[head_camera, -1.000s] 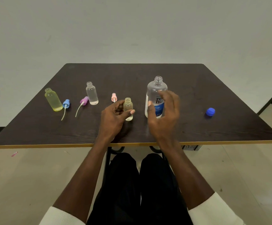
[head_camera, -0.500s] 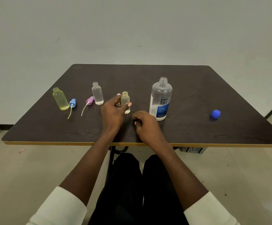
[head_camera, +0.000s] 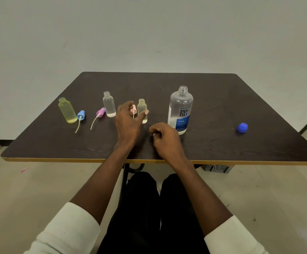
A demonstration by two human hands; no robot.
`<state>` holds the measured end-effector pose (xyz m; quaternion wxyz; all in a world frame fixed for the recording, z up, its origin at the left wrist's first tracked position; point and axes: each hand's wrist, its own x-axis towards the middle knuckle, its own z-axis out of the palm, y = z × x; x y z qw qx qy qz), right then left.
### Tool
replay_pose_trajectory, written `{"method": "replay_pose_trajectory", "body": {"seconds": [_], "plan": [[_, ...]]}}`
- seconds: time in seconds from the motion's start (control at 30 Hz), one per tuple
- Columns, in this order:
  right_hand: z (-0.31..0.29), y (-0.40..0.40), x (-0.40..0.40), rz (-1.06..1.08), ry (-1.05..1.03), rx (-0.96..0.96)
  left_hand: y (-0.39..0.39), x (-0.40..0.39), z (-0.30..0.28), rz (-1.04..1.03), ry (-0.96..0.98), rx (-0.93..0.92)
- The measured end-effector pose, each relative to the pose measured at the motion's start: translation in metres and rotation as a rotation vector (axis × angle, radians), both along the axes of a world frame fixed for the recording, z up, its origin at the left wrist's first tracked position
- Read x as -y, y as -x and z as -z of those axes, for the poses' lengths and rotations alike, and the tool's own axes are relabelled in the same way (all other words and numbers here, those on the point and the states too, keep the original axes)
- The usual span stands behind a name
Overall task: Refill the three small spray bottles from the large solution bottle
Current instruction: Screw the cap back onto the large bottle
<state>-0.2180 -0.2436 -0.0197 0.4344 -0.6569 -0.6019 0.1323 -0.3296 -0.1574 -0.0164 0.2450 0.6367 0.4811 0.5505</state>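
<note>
The large solution bottle (head_camera: 180, 110) stands uncapped right of centre on the dark table (head_camera: 222, 107). Three small open bottles stand in a row: a yellow one (head_camera: 67, 110), a clear one (head_camera: 109, 106) and a pale one (head_camera: 142, 110). My left hand (head_camera: 128, 121) has spread fingers; its thumb lies across the pale bottle's front and its index finger curls beside the pink spray head (head_camera: 133, 108). My right hand (head_camera: 165, 136) rests on the table as a loose fist, just left of the large bottle's base and holding nothing.
A blue spray head (head_camera: 80, 115) and a purple spray head (head_camera: 100, 112) lie with their tubes between the small bottles. The large bottle's blue cap (head_camera: 242, 127) lies far right. The table's front edge is close to my wrists.
My right hand let go of the large bottle and dropped onto the table. My left hand moved the pale bottle back beside the pink spray head, and its fingers have since loosened and edged forward.
</note>
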Motion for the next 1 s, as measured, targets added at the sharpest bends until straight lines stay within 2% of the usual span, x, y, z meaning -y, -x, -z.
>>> {"method": "replay_pose_trajectory", "body": {"seconds": [0.17,0.27,0.37,0.47,0.6,0.67,0.73,0.83,0.93,1.0], "plan": [[-0.001,-0.003,0.017,0.011,-0.318,-0.095,-0.009,0.028,-0.001,-0.086,-0.199,0.116],[-0.007,-0.017,0.029,0.117,-0.521,-0.139,-0.025,0.052,0.001,0.043,-0.145,0.254],[-0.013,-0.052,0.035,0.295,-0.590,-0.143,-0.050,0.065,0.002,0.222,-0.057,0.233],[-0.013,-0.099,0.039,0.494,-0.469,0.045,-0.072,0.064,0.000,0.330,0.123,0.162],[-0.008,-0.147,0.042,0.692,-0.045,0.292,-0.086,0.061,-0.004,0.382,0.148,0.099],[-0.007,-0.160,0.042,0.740,0.132,0.348,-0.087,0.059,-0.004,0.386,0.169,0.116],[-0.006,-0.166,0.041,0.769,0.239,0.319,-0.084,0.055,-0.002,0.392,0.190,0.128],[-0.002,-0.171,0.037,0.745,0.287,0.267,-0.083,0.053,0.001,0.397,0.207,0.119],[-0.004,-0.168,0.041,0.656,0.169,0.301,-0.082,0.055,0.000,0.400,0.212,0.115],[-0.007,-0.163,0.043,0.588,0.100,0.254,-0.081,0.056,-0.002,0.405,0.213,0.123]]}}
